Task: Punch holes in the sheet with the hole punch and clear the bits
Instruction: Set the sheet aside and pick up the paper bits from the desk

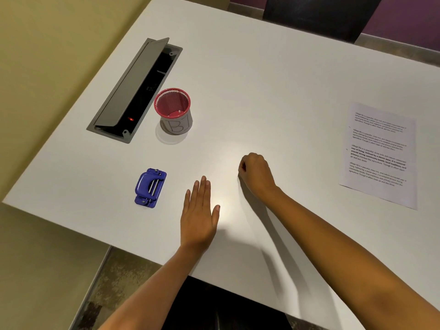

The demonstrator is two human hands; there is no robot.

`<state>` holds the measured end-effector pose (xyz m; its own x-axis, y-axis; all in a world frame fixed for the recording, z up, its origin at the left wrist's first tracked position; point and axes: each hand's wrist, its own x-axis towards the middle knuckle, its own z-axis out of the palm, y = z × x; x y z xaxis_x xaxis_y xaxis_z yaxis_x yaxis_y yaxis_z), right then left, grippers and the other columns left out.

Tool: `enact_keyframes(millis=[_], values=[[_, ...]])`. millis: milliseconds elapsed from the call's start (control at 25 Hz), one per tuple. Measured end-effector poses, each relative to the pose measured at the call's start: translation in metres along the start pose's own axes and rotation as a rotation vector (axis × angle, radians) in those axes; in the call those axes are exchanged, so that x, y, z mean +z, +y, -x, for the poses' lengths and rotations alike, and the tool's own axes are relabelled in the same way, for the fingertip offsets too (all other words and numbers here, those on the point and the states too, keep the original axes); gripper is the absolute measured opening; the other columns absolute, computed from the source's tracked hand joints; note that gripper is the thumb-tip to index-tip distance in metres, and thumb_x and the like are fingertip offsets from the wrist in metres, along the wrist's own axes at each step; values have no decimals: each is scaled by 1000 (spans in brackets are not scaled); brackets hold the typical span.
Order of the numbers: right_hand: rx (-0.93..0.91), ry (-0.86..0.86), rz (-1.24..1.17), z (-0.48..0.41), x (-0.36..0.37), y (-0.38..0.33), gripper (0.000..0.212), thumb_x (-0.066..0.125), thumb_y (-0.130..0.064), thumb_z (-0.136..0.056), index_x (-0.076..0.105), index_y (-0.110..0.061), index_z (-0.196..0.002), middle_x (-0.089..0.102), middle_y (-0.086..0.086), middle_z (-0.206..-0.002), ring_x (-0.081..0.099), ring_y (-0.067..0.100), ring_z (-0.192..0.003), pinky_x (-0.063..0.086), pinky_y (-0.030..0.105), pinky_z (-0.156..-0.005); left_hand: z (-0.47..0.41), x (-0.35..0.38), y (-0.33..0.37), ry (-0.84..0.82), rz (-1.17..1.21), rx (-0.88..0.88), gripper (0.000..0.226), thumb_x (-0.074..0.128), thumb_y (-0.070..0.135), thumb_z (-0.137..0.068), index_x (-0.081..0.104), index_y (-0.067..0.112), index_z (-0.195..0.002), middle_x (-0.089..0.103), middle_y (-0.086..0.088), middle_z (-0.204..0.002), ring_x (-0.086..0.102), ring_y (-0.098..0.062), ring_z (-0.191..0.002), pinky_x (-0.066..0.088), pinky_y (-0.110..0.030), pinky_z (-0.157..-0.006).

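A white rectangular table [273,91] is seen from above, with both bare forearms reaching over its near edge. The left hand [198,215] is laid flat and open, palm down, fingers together, close to the near edge and holding nothing. The right hand [256,171] is curled into a loose fist further in toward the middle of the table; whether anything small is pinched inside it cannot be told. A blue metal hole punch [150,188] is set near the near-left corner, just to the left of the open hand and apart from it. A printed white paper sheet [378,154] with several blocks of text is lying flat by the right edge, well apart from both hands and from the punch. A red mesh cup [173,110], wrapped in a white label with handwritten letters, is standing upright toward the left edge, beyond the punch; a small pale bit is visible at its bottom. Just beside the cup, a grey cable hatch [133,91] is recessed in the tabletop, its lid raised.
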<state>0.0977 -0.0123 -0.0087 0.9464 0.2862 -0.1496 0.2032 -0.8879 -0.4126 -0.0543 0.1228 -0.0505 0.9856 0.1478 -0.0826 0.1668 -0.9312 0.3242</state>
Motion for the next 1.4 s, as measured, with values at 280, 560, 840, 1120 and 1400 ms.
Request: enact_keyframes(millis=[280, 560, 840, 1120, 1400], values=[[38, -137, 89, -2, 0, -5, 45, 53, 14, -68, 22, -13, -51, 37, 8, -64, 39, 21, -64, 27, 28, -52, 0, 0, 0, -2, -7, 1, 62, 27, 36, -98, 14, 11, -154, 10, -3, -163, 5, -17, -150, 7, -38, -122], [442, -118, -654, 6, -29, 19, 28, 52, 0, -79, 51, -7, -52, 68, 17, -70, 61, 19, -55, 47, 23, -55, 1, -1, 0, -7, 15, 2, 63, 29, 35, -98, 10, 12, -154, 6, -1, -163, 1, -15, -151, 5, -37, -122], [672, -146, -1314, 25, -44, 39, 16, 49, 7, -88, 59, 2, -76, 56, 17, -71, 57, 24, -60, 59, 29, -59, 1, 1, -1, -3, 6, 6, 62, 28, 35, -98, 12, 11, -154, 7, -2, -163, 3, -16, -151, 5, -37, -122], [696, -184, -1463, 26, -56, 15, 15, 48, 4, -92, 62, 6, -87, 53, 16, -80, 53, 25, -74, 59, 21, -59, 1, 1, -1, 2, 5, 2, 63, 30, 35, -98, 11, 12, -154, 6, -1, -163, 3, -16, -151, 3, -35, -122], [212, 50, -650, -16, -87, -50, 24, 53, 16, -79, 74, 4, -77, 68, 20, -70, 60, 10, -49, 54, 16, -54, 2, 0, 0, 15, 20, -3, 65, 32, 35, -97, 10, 12, -154, 6, 0, -163, 2, -14, -150, 6, -35, -122]])
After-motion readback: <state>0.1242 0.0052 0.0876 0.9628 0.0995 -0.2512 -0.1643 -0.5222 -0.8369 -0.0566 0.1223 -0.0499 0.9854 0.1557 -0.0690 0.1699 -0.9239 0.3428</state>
